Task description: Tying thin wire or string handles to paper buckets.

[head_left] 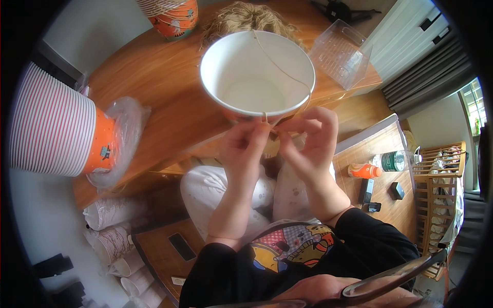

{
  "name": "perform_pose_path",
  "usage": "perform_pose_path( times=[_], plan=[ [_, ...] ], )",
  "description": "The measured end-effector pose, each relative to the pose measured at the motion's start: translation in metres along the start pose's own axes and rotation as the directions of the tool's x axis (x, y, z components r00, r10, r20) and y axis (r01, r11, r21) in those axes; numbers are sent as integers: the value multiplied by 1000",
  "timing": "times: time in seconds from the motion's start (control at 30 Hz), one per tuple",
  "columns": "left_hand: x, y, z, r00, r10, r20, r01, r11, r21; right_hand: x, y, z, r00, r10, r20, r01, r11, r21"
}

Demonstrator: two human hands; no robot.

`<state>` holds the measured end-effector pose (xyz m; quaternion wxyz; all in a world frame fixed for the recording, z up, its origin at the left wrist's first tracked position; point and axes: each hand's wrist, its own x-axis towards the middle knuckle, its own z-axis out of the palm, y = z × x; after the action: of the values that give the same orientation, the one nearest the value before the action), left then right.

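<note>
A large paper bucket [231,77], white inside, stands at the table's near edge with its mouth tilted toward me. A thin beige cord [272,62] runs from its far rim across the mouth and over the right rim, down to my fingers. My left hand [245,143] is closed just below the near rim, thumb and fingertips pinching the cord where a short loop comes through. Close beside it, my right hand [313,141] pinches the cord between thumb and index finger, the other fingers curled. The exact knot is hidden behind my fingertips.
Nested orange buckets [56,123] lie on the left beside clear plastic wrap [126,138]; another stack [174,20] stands farther back. A pile of beige cord [251,18] lies behind the bucket, a clear plastic box [341,54] to its right. Bottles [393,161] rest on the right-hand table.
</note>
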<state>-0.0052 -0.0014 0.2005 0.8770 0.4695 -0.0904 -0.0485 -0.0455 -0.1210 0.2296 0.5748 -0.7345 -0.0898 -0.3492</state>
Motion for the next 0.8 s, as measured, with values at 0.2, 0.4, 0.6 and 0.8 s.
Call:
perform_pose_path(
  times=[0.2, 0.4, 0.6, 0.8],
  plan=[
    [3, 5, 1, 999, -30, 15, 30, 999, -17, -4, 4, -2, 999, 27, 24, -28, 1000, 12],
    [1, 1, -1, 995, 34, 94, -41, 997, 72, -1, -1, -3, 999, 33, 30, -33, 999, -30],
    [0, 0, 2, 998, -7, 63, 2, 998, 68, 10, -16, 2, 996, -77, -55, 67, 984, -162],
    [0, -9, -2, 997, 76, 35, -80, 988, 134, 19, -32, 7, 996, -79, 50, 93, 898, -431]
  ],
)
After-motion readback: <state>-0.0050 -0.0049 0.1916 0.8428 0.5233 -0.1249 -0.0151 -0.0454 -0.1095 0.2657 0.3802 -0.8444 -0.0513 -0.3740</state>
